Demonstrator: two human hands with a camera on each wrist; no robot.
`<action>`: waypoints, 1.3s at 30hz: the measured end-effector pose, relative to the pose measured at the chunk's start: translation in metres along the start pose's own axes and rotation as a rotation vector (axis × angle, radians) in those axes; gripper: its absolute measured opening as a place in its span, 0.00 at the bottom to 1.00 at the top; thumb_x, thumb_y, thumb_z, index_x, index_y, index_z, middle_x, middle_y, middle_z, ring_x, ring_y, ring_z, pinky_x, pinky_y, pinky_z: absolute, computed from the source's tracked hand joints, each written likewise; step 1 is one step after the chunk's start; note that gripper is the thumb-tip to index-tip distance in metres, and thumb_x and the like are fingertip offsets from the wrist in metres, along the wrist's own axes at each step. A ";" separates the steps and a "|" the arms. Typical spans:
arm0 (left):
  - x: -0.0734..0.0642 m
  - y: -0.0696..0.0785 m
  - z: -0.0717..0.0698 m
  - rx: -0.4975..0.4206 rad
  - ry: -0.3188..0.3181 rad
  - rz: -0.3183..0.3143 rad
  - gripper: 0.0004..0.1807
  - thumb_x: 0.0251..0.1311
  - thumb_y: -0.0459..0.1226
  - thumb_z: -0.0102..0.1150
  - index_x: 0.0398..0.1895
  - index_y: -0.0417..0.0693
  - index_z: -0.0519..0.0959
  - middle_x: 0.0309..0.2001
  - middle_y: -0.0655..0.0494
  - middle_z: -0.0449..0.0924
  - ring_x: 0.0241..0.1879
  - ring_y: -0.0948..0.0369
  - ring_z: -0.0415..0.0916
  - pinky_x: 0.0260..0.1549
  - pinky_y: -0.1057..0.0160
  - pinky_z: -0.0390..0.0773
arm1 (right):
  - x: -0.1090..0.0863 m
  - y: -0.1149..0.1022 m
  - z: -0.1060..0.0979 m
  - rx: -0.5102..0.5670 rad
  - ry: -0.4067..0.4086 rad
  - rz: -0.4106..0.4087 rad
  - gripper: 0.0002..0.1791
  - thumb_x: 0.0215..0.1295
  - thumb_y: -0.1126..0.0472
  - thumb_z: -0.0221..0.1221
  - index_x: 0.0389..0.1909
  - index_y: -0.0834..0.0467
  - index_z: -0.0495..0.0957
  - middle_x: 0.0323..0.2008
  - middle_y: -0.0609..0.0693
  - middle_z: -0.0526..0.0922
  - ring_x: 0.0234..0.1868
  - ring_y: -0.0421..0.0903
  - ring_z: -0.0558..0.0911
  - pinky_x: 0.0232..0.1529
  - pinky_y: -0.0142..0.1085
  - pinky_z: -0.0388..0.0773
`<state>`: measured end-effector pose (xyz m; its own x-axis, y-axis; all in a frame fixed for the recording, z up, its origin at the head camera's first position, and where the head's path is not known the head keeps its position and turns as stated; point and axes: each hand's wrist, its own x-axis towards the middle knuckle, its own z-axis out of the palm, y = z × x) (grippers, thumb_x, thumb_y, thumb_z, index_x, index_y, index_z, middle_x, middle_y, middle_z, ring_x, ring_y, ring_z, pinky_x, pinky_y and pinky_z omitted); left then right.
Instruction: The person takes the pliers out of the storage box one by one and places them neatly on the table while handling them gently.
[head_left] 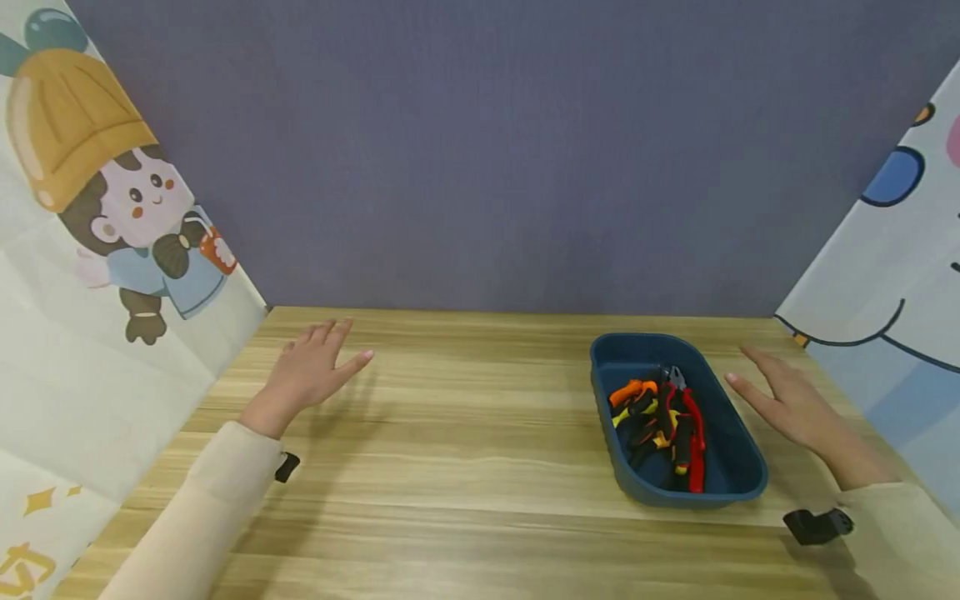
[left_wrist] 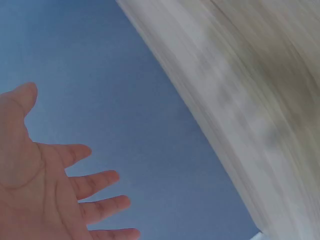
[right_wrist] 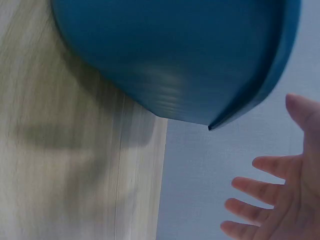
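Note:
A dark blue plastic bin [head_left: 731, 450] stands on the right part of the wooden table, holding several hand tools. Among them are red-handled pliers [head_left: 696, 433], an orange-handled tool [head_left: 628, 392] and some black-and-yellow handles that overlap too much to tell apart. My right hand [head_left: 791, 404] hovers just right of the bin with fingers spread and nothing in it; the right wrist view shows the bin's outer wall [right_wrist: 165, 65] apart from the fingers. Over the table's left side, my left hand [head_left: 307, 371] is held with spread fingers, its palm [left_wrist: 35, 195] bare in the left wrist view.
The wood-grain table [head_left: 450, 467] ends at a grey-blue upright panel [head_left: 510, 167] behind. White cartoon-printed sheets flank it, one on the left [head_left: 60, 358] and one on the right [head_left: 885, 292]. Both wrists carry small black devices.

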<state>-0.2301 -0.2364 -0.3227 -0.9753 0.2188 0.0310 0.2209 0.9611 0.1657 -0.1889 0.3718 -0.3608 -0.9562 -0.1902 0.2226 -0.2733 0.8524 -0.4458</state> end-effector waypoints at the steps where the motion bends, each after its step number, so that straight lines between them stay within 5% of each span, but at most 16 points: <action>1: 0.000 0.003 0.000 0.001 0.001 0.004 0.47 0.64 0.66 0.30 0.74 0.42 0.46 0.70 0.32 0.49 0.67 0.33 0.45 0.57 0.29 0.47 | 0.000 -0.001 0.000 -0.001 -0.010 0.007 0.35 0.73 0.53 0.45 0.68 0.75 0.49 0.61 0.82 0.55 0.60 0.79 0.54 0.56 0.70 0.47; 7: 0.002 0.019 -0.001 -0.011 -0.001 0.027 0.45 0.65 0.65 0.31 0.74 0.43 0.48 0.69 0.32 0.51 0.67 0.33 0.48 0.58 0.31 0.51 | -0.003 -0.005 -0.003 -0.017 -0.102 0.074 0.34 0.73 0.50 0.43 0.65 0.75 0.55 0.59 0.79 0.61 0.54 0.75 0.65 0.45 0.67 0.63; 15: 0.006 0.040 0.000 -0.026 0.000 0.075 0.42 0.66 0.63 0.34 0.72 0.42 0.52 0.68 0.33 0.55 0.66 0.35 0.53 0.59 0.37 0.57 | -0.003 -0.010 0.001 -0.004 -0.146 0.079 0.29 0.74 0.52 0.43 0.61 0.74 0.64 0.57 0.77 0.67 0.53 0.74 0.69 0.44 0.64 0.68; 30: 0.006 0.084 0.016 -0.031 -0.020 0.135 0.41 0.66 0.60 0.39 0.71 0.39 0.56 0.67 0.37 0.59 0.65 0.39 0.58 0.60 0.41 0.59 | 0.000 -0.011 0.008 0.036 -0.217 0.122 0.30 0.74 0.51 0.44 0.61 0.75 0.63 0.56 0.76 0.68 0.50 0.73 0.73 0.42 0.60 0.73; 39: 0.007 0.110 0.018 -0.049 -0.004 0.205 0.41 0.65 0.59 0.45 0.69 0.36 0.59 0.66 0.39 0.63 0.63 0.42 0.63 0.59 0.45 0.64 | 0.002 -0.011 0.006 0.134 -0.254 0.135 0.31 0.74 0.54 0.45 0.65 0.74 0.56 0.56 0.78 0.66 0.47 0.68 0.78 0.36 0.46 0.80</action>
<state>-0.2125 -0.1257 -0.3222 -0.9100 0.4095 0.0651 0.4139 0.8871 0.2042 -0.1885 0.3590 -0.3607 -0.9759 -0.2094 -0.0621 -0.1375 0.8099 -0.5702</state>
